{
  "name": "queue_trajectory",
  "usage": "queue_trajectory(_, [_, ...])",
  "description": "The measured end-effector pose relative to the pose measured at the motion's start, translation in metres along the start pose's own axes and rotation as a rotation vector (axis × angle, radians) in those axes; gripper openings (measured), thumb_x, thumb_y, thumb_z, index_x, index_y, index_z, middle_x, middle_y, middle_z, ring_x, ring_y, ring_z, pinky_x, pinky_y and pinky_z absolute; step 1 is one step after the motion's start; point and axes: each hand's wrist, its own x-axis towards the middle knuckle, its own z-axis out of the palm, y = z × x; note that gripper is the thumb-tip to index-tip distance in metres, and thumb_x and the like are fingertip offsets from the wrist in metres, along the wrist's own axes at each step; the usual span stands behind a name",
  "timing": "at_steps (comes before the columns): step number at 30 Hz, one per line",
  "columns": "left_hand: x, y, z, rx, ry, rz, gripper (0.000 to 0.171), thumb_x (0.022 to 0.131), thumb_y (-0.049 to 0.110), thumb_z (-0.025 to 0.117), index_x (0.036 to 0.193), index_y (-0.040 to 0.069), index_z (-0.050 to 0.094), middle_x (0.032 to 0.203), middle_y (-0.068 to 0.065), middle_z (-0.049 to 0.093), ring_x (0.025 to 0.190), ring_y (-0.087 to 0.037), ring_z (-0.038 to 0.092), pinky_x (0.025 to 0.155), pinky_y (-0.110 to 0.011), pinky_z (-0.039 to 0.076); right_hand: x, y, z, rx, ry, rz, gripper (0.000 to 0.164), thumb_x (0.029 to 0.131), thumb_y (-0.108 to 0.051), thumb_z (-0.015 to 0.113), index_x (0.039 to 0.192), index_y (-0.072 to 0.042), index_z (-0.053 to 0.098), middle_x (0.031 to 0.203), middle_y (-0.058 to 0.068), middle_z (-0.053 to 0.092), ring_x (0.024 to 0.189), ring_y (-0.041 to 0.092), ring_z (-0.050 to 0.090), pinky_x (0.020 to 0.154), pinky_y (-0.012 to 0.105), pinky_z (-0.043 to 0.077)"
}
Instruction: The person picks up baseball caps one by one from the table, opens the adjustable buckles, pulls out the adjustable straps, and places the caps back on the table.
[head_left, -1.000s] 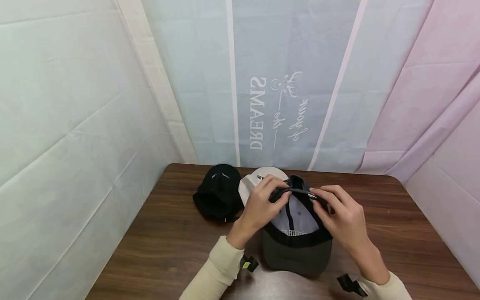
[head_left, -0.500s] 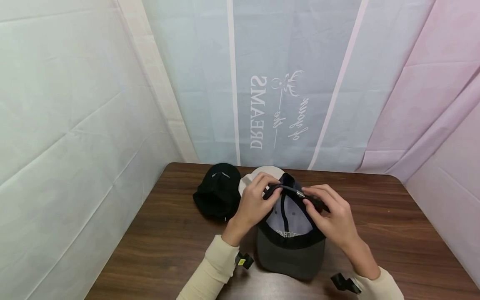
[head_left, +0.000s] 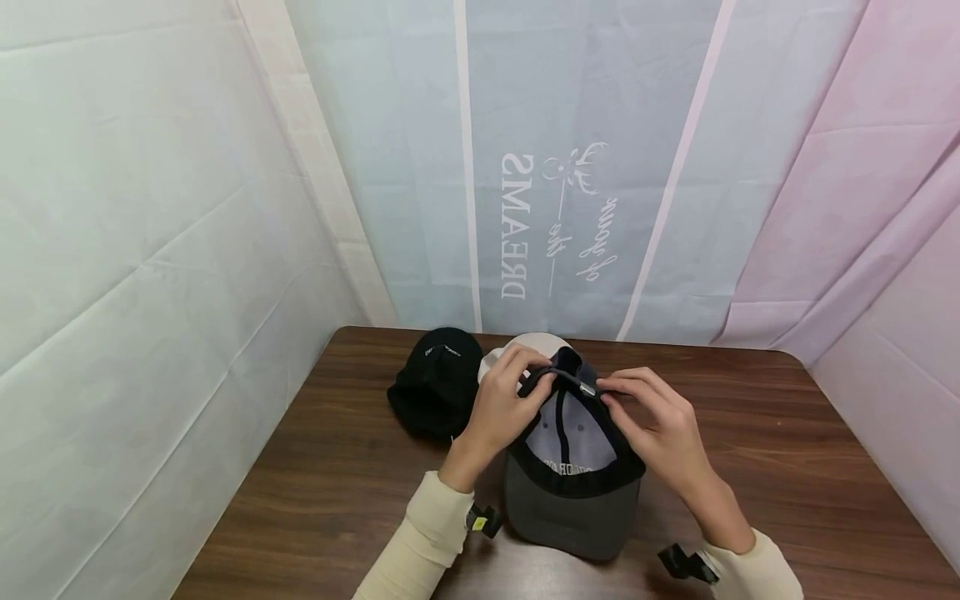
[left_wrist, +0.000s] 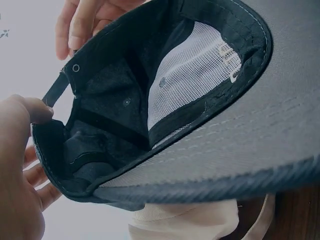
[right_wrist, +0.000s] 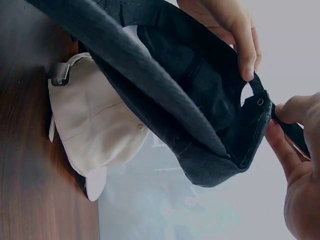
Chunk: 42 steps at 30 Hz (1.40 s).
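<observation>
A dark grey baseball cap (head_left: pixel 573 521) is held up with its inside facing me and its brim pointing down. My left hand (head_left: pixel 504 408) pinches the back edge of the cap at the left end of its adjusting strap (head_left: pixel 564 377). At the other end my right hand (head_left: pixel 666 429) grips the strap between thumb and fingers, just right of a small metal buckle (head_left: pixel 587 389). In the right wrist view the dark strap tail (right_wrist: pixel 292 134) runs through my right fingers. An eyelet (left_wrist: pixel 76 68) shows by the strap opening in the left wrist view.
On the brown wooden table (head_left: pixel 337 500), a black cap (head_left: pixel 435 383) sits at the back left. Beside it, partly hidden behind my left hand and the grey cap, is an off-white cap (right_wrist: pixel 95 112). Fabric sheets (head_left: pixel 397 167) surround the table at the back and sides.
Both hands and the grey cap have shifted left together. The buckle now shows more clearly, slightly apart from my right fingertips. The other caps have stayed put.
</observation>
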Motion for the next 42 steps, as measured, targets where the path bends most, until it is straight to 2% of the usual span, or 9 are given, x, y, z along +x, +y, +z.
queue_trajectory(6, [-0.002,-0.001,0.001,-0.002,0.001,-0.009,0.013,0.1,0.011,0.074,0.112,0.011,0.069,0.109,-0.003,0.067,0.086,-0.012,0.063,0.076,-0.019,0.056,0.0,0.002,0.001,0.0,0.012,-0.044,0.036,0.078,0.017,0.079,0.11,0.001,0.078,0.107,0.016,0.073,0.098,0.017,0.07,0.094,0.009,0.05])
queue_trajectory(11, [-0.002,-0.001,0.0,0.008,-0.012,-0.007,0.014,0.1,0.01,0.074,0.113,0.011,0.071,0.11,-0.003,0.067,0.089,-0.012,0.064,0.075,-0.024,0.057,0.001,0.002,0.002,-0.056,0.017,-0.035,0.042,0.073,0.023,0.079,0.106,-0.001,0.078,0.107,0.015,0.073,0.099,0.021,0.07,0.099,0.008,0.048])
queue_trajectory(18, [0.001,0.004,0.0,0.047,-0.011,0.039,0.015,0.097,0.013,0.073,0.112,0.012,0.073,0.113,-0.003,0.068,0.108,-0.021,0.063,0.096,-0.036,0.053,0.004,0.002,0.003,-0.091,0.044,-0.015,0.043,0.071,0.024,0.081,0.104,-0.002,0.078,0.106,0.012,0.074,0.094,0.023,0.07,0.095,0.007,0.048])
queue_trajectory(22, [0.005,0.013,0.001,0.049,-0.024,0.049,0.014,0.097,0.014,0.072,0.111,0.012,0.074,0.114,-0.003,0.068,0.112,-0.022,0.062,0.098,-0.036,0.053,0.005,0.002,0.003,-0.088,0.052,-0.011,0.041,0.072,0.024,0.082,0.105,-0.001,0.078,0.105,0.013,0.073,0.091,0.018,0.069,0.087,0.007,0.051])
queue_trajectory(25, [0.008,0.02,0.003,0.056,-0.035,0.07,0.012,0.097,0.014,0.073,0.109,0.012,0.074,0.113,-0.003,0.07,0.111,-0.021,0.063,0.097,-0.032,0.054,0.004,0.004,0.003,-0.086,0.054,-0.003,0.027,0.083,0.013,0.081,0.106,-0.002,0.078,0.105,0.012,0.073,0.086,0.012,0.067,0.077,0.007,0.052])
queue_trajectory(28, [0.011,0.026,0.005,0.062,-0.047,0.098,0.01,0.097,0.014,0.073,0.107,0.012,0.075,0.113,-0.003,0.07,0.108,-0.02,0.064,0.096,-0.03,0.053,0.004,0.005,0.004,-0.093,0.072,-0.009,0.012,0.099,-0.011,0.077,0.105,-0.001,0.077,0.102,0.012,0.073,0.079,0.009,0.063,0.068,0.012,0.051])
queue_trajectory(31, [0.013,0.031,0.007,0.079,-0.058,0.12,0.011,0.097,0.016,0.074,0.108,0.012,0.075,0.113,-0.002,0.071,0.107,-0.018,0.066,0.096,-0.03,0.053,0.004,0.007,0.005,-0.107,0.099,-0.021,0.03,0.105,-0.031,0.069,0.104,-0.001,0.077,0.099,0.012,0.073,0.074,0.008,0.06,0.062,0.017,0.047])
queue_trajectory(36, [0.015,0.037,0.01,0.122,-0.065,0.146,0.016,0.096,0.023,0.078,0.109,0.013,0.074,0.111,0.0,0.071,0.103,-0.015,0.068,0.093,-0.031,0.053,0.006,0.006,0.006,-0.134,0.127,-0.015,0.04,0.106,-0.039,0.066,0.101,0.0,0.076,0.095,0.011,0.073,0.07,0.01,0.061,0.056,0.018,0.045])
queue_trajectory(42, [0.014,0.04,0.012,0.134,-0.082,0.139,0.016,0.097,0.025,0.078,0.109,0.014,0.074,0.109,0.001,0.07,0.098,-0.013,0.067,0.09,-0.032,0.052,0.004,0.002,0.006,-0.219,0.141,0.078,0.054,0.102,-0.052,0.066,0.098,0.002,0.069,0.082,0.01,0.071,0.055,0.015,0.062,0.053,0.017,0.049])
